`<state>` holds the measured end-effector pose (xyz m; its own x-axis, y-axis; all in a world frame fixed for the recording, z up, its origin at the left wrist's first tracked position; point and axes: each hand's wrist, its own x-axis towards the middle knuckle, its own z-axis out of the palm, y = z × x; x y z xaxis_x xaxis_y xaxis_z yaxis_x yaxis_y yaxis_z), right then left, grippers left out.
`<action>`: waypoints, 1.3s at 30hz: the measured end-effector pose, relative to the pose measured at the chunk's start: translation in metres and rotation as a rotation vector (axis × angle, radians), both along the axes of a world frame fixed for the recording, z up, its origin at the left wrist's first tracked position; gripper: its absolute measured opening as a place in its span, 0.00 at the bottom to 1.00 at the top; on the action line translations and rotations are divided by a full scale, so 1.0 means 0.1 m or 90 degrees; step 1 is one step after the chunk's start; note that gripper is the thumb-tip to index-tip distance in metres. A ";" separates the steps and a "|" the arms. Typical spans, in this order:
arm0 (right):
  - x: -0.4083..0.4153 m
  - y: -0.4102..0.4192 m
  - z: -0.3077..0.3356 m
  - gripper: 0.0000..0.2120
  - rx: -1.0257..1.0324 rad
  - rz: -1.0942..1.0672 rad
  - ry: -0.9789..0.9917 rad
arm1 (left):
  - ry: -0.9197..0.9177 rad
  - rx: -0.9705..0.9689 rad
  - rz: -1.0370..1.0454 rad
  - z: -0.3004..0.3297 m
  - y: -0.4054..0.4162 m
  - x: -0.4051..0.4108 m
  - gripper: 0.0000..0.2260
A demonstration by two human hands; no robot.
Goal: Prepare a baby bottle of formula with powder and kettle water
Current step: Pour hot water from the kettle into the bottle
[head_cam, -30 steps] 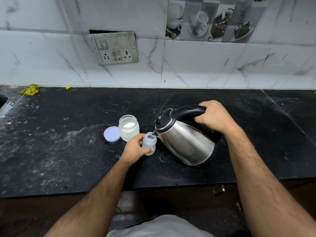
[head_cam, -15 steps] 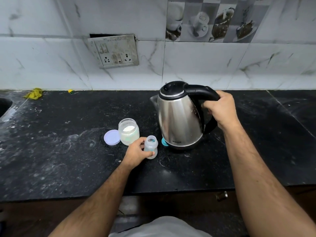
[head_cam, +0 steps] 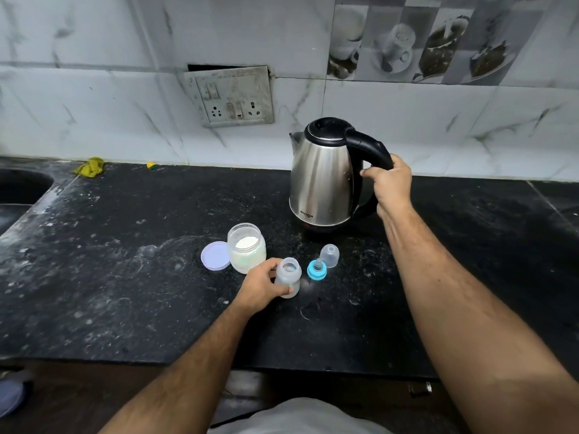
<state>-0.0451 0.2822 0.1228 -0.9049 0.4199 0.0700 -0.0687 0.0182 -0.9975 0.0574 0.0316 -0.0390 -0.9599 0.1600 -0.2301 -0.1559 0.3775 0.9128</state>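
Kettle moved back, upright, right hand gripping handle; left hand holds open bottle.

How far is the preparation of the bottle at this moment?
Done, it seems: the powder jar is open, its lid beside it, and the kettle stands upright on the counter. In hand: the left hand grips the open bottle; the right hand holds the kettle's handle. Left: the blue teat ring and clear cap are not yet on. The bottle's contents are unclear.
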 end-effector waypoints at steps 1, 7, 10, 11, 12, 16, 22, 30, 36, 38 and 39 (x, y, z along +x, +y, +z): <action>-0.05 -0.01 -0.04 0.16 -0.003 0.001 -0.010 | -0.002 -0.001 0.000 0.00 0.01 -0.01 0.24; -0.26 0.02 -0.27 0.17 -0.028 0.036 -0.062 | -0.012 0.001 -0.002 0.01 0.07 -0.05 0.24; -0.32 0.03 -0.39 0.17 -0.011 0.034 -0.084 | -0.009 0.001 -0.008 0.01 0.08 -0.06 0.23; -0.34 0.03 -0.42 0.17 -0.007 0.032 -0.092 | -0.006 0.001 -0.009 0.01 0.08 -0.06 0.23; -0.37 0.03 -0.47 0.17 -0.008 0.026 -0.101 | -0.006 0.001 -0.010 0.01 0.08 -0.07 0.23; -0.43 0.02 -0.60 0.19 -0.012 0.007 -0.123 | -0.007 0.007 -0.012 -0.01 0.08 -0.06 0.24; -0.54 0.07 -0.72 0.21 -0.019 0.012 -0.147 | -0.008 -0.009 -0.014 -0.02 0.08 -0.06 0.24; -0.58 0.17 -0.82 0.19 0.071 0.046 -0.180 | -0.001 -0.008 -0.018 -0.03 0.07 -0.06 0.25; -0.29 0.19 -0.89 0.32 0.278 -0.093 -0.210 | -0.008 -0.006 -0.020 -0.05 0.05 -0.07 0.25; 0.03 0.06 -0.87 0.21 0.323 -0.196 -0.159 | -0.008 -0.005 -0.021 -0.06 0.05 -0.07 0.25; 0.20 -0.03 -0.88 0.17 0.319 -0.210 -0.137 | -0.007 -0.005 -0.022 -0.05 0.05 -0.07 0.25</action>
<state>-0.0249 0.2791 0.0344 -0.7492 0.6424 0.1615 0.2215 0.4727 -0.8529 0.0507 0.0368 -0.0442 -0.9513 0.1907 -0.2421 -0.1531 0.3892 0.9083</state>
